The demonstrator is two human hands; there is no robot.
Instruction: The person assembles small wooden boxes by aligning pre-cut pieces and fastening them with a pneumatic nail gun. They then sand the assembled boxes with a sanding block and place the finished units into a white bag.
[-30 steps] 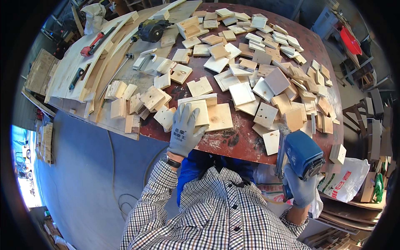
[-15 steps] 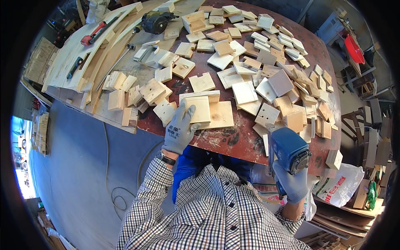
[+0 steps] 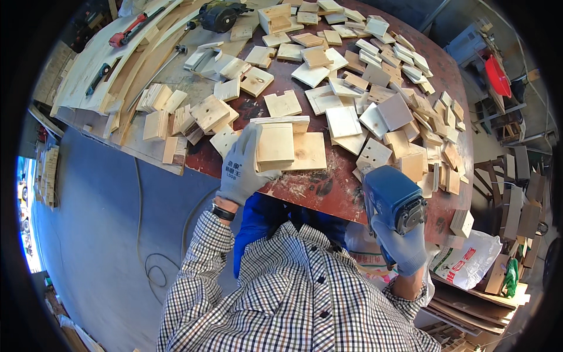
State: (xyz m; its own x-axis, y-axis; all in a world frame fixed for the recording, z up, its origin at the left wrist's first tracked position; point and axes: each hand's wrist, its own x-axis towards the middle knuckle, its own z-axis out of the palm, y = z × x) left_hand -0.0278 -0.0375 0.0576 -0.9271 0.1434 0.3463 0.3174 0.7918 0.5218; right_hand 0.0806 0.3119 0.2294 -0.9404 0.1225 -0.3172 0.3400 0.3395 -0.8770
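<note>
My left hand (image 3: 241, 173), in a grey glove, grips the left side of a square wooden block (image 3: 275, 143). Its thumb lies along the block's near edge. The block rests on a wider flat wooden board (image 3: 309, 151), and a narrow wooden strip (image 3: 298, 121) stands along their far side. My right hand (image 3: 401, 246), also gloved, is closed round the handle of a blue nail gun (image 3: 392, 193) with a black end cap. The nail gun is held over the table's near edge, right of the block and apart from it; its nose is hidden.
Loose wooden pieces (image 3: 346, 122) cover much of the dark red table (image 3: 328, 190). Farther left lie a black power tool (image 3: 220, 16), a hammer (image 3: 176, 51) and a red-handled tool (image 3: 126, 32). A hose (image 3: 141, 217) coils on the floor. A white bag (image 3: 469, 258) lies at the lower right.
The whole view has shifted slightly. The nail gun has come a little left, closer to the block. My left hand still holds the block, its fingers now more along its left side.
</note>
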